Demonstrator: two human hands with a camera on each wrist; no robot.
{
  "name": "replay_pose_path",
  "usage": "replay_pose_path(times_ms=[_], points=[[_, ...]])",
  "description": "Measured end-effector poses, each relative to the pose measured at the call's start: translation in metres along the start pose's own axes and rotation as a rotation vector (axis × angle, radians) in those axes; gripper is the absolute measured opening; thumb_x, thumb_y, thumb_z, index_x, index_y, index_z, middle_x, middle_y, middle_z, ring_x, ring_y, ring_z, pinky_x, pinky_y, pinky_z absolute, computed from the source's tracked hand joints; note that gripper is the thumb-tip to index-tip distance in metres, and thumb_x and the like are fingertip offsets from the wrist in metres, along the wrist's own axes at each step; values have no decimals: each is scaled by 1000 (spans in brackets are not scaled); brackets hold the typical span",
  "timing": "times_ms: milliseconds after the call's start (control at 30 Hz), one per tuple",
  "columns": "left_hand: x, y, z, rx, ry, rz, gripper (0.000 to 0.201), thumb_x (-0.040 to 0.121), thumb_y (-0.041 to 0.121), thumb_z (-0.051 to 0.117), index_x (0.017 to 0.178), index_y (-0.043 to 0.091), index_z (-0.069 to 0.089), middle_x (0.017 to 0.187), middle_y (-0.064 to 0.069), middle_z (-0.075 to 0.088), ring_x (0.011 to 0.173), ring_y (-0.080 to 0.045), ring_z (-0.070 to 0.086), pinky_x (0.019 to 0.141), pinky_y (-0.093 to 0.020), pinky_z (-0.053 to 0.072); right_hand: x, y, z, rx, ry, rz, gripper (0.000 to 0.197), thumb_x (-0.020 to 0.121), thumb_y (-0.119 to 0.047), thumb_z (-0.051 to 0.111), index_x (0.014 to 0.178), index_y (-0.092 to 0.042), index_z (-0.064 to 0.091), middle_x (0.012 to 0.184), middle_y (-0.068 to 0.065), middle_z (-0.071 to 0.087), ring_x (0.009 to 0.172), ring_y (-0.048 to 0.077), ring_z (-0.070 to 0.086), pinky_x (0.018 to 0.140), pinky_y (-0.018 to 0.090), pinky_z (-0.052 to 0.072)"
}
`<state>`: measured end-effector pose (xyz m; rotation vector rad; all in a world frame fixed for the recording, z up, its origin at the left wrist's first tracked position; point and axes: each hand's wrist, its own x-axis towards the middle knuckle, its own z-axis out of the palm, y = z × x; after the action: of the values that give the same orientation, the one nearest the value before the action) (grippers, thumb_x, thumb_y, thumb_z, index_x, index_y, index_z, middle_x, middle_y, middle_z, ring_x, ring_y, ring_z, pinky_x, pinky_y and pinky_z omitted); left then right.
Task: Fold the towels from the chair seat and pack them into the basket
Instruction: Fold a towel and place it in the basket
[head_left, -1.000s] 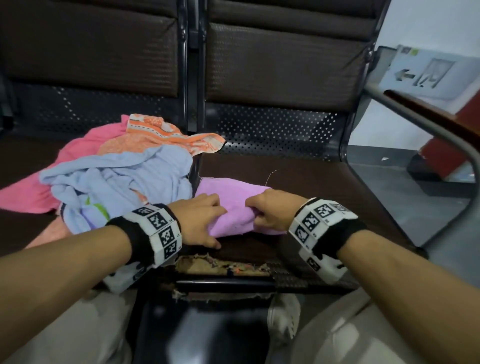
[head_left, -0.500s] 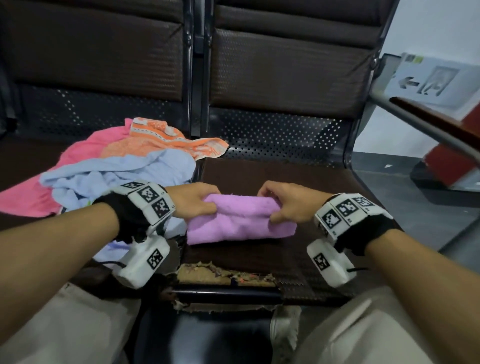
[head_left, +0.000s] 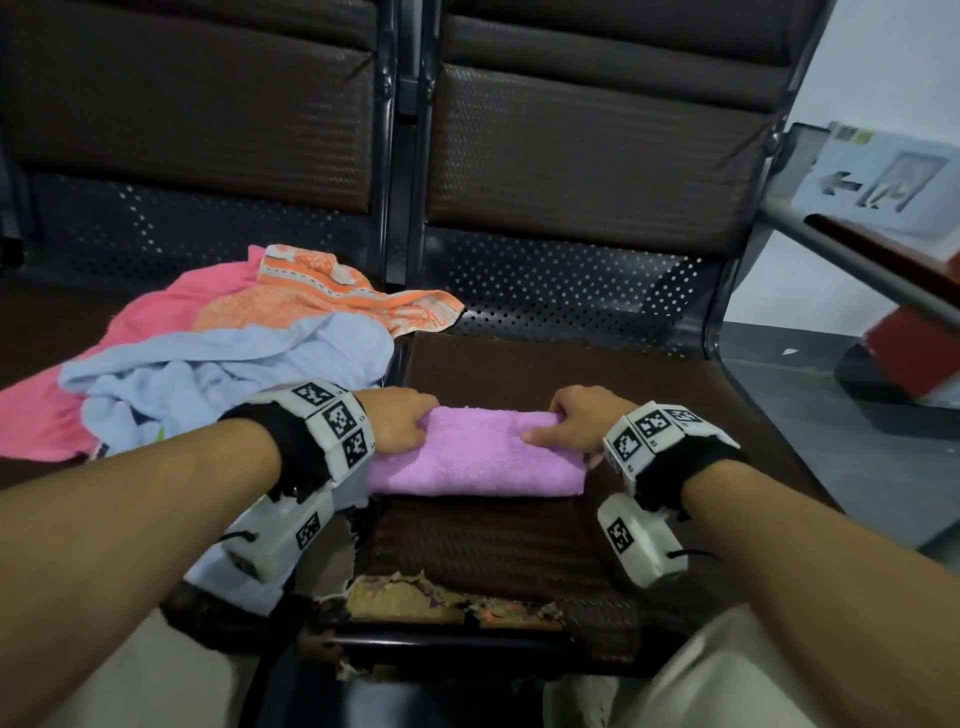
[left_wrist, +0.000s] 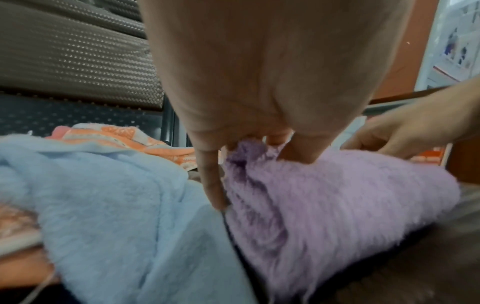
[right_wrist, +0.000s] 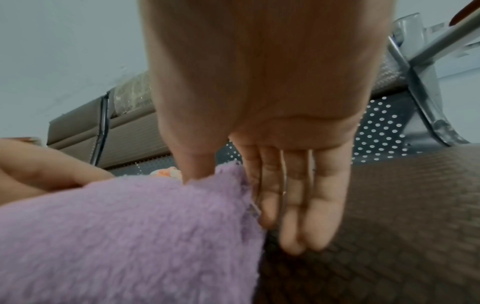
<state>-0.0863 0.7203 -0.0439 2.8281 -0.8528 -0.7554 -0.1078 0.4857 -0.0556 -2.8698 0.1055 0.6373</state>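
We see the purple towel (head_left: 475, 457) lying folded into a thick oblong on the brown chair seat (head_left: 670, 405), long axis from 9 to 3 o'clock, near the middle of the head view.

Left hand (head_left: 397, 426): at the towel's 9 o'clock end. In the left wrist view the fingers (left_wrist: 211, 181) curl into the pile and the thumb presses the top, so we log it as grasping the purple towel (left_wrist: 337, 197).

Right hand (head_left: 576, 423): at the towel's 3 o'clock end. In the right wrist view the thumb lies on top of the purple towel (right_wrist: 130, 236) and the fingers (right_wrist: 293, 197) run down its end face, pinching the edge; the fingertips reach the seat's woven surface.

At 9 to 10 o'clock of the purple towel, on the neighbouring seat, sits a loose heap: the light blue towel (head_left: 223, 374) in front, the orange patterned towel (head_left: 322, 296) behind it with one corner spilling toward 12 o'clock over the gap between seats, and the pink towel (head_left: 140, 332) at the far 9 o'clock side. The blue towel touches the purple one's left end in the left wrist view.

The seat's front edge (head_left: 452, 603), at 6 o'clock, is torn, with padding showing. We see no basket in any view.
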Motion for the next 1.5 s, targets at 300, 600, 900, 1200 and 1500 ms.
replay_pose_path(times_ms=[300, 600, 900, 1200, 1500], points=[[-16, 10, 2, -102, -163, 0, 80, 81, 21, 66, 146, 16, 19, 122, 2, 52, 111, -17, 52, 97, -28, 43, -17, -10, -1, 315, -209, -40, 40, 91, -38, 57, 114, -7, 64, 114, 15, 66, 105, 27, 63, 95, 38, 49], [-50, 37, -34, -652, 202, 248, 74, 57, 28, 87, 122, 25, 51, 112, 16, 63, 110, -7, 58, 90, -17, 48, -97, -60, -65, 590, 186, -479, 41, 68, 0, 80, 90, -16, 49, 83, 6, 58, 77, 15, 52, 72, 33, 44], [-120, 110, -73, -730, 297, 325, 23, 73, 34, 77, 92, 26, 67, 87, 9, 72, 75, 1, 68, 60, -11, 51, -219, -37, -121, 684, 608, -483, 34, 66, -3, 82, 84, -17, 57, 70, 1, 61, 62, 6, 53, 60, 18, 46], [-139, 214, -70, -335, 296, 287, 27, 86, 32, 58, 107, 14, 60, 109, -5, 65, 98, -22, 63, 81, -34, 52, -302, 78, -87, 1061, 850, -297, 33, 68, 5, 76, 85, -19, 62, 75, 3, 64, 72, 13, 57, 71, 29, 47], [-86, 351, 59, 15, 40, 467, 24, 90, 24, 55, 107, 8, 56, 105, -10, 61, 93, -25, 56, 71, -28, 39, -372, 216, 81, 1346, 851, 137, 31, 73, 12, 66, 86, -16, 59, 82, 7, 64, 77, 16, 58, 72, 25, 46]])
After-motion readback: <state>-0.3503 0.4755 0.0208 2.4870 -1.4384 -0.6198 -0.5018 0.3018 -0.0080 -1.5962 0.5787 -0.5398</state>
